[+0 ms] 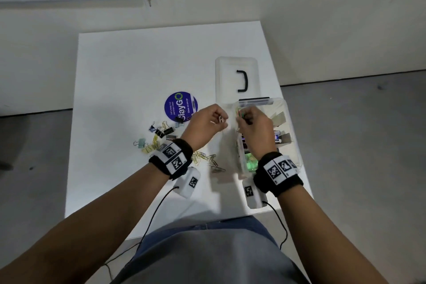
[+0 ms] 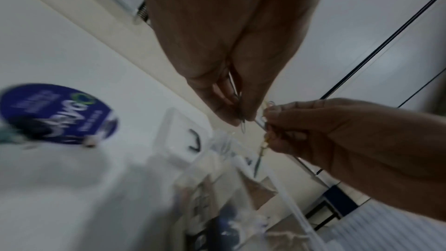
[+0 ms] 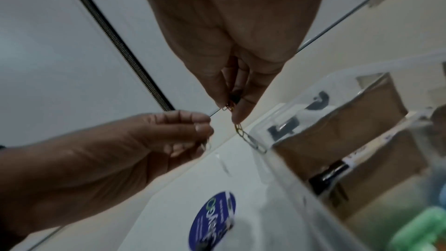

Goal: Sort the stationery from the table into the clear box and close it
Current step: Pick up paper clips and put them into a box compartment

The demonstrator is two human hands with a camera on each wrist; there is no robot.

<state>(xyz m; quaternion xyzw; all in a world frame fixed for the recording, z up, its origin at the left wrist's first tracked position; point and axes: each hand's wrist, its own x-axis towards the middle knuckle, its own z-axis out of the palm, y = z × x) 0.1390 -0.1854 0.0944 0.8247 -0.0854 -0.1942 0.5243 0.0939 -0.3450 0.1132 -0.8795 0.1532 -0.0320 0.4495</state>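
Stationery: binder clips [image 1: 161, 132] and paper clips [image 1: 202, 157] lie loose on the white tabletop [image 1: 129, 71], left of the clear box [image 1: 292, 145]; more pieces sit inside the box.
Binder clips, count: about seven or eight in a loose cluster, black, blue, pale green and yellow; the exact number cannot be told where they overlap.
Paper clips, count: a scattered heap near the left wrist, too tangled to count.
Clear box: one, open, at the right edge of the tabletop, its long axis running away from the person; brown dividers split it into compartments.
Lid: one clear lid [image 1: 230, 76] with a black handle lies flat on the tabletop just beyond the box, its long axis also running away.
Paper-clip chain: a short chain [image 3: 251, 140] of linked clips hangs downward from the right hand [image 1: 253, 127], over the box's left wall; three or four links show.
Right hand: fingertips pinched on the chain's top, with more coloured clips bunched in the fingers.
Left hand: left hand [image 1: 207, 122] raised just beside the right, apart from it, pinching one silver paper clip [image 1: 220, 119].
Sticker: one round blue sticker [image 1: 181, 106] on the tabletop beyond the binder clips.
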